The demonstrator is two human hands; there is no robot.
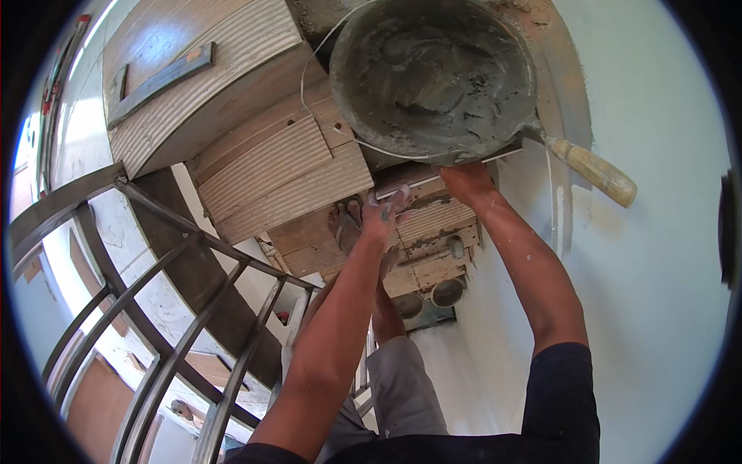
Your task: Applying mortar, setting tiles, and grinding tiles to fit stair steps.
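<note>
A thin white strip (pixel 502 155) runs slantwise just below a round pan of wet grey mortar (pixel 433 147). My left hand (pixel 384 214), smudged with pale dust, is closed around the strip's left end. Farther right, my right hand (pixel 466 183) grips the same strip close under the pan's rim. The rim hides part of the right fingers. A trowel (pixel 593 168) rests at the pan's right edge, its wooden handle pointing outward and its blade mostly hidden in the mortar. The pan's wire handle (pixel 304 87) hangs down on its left side.
Stair treads with ribbed tiles (pixel 270 166) descend toward me. On the upper step lies a grey metal angled tool (pixel 166 85). A metal railing (pixel 166 325) borders the left, and a pale wall (pixel 641 271) the right. Small dark containers (pixel 447 292) stand lower down.
</note>
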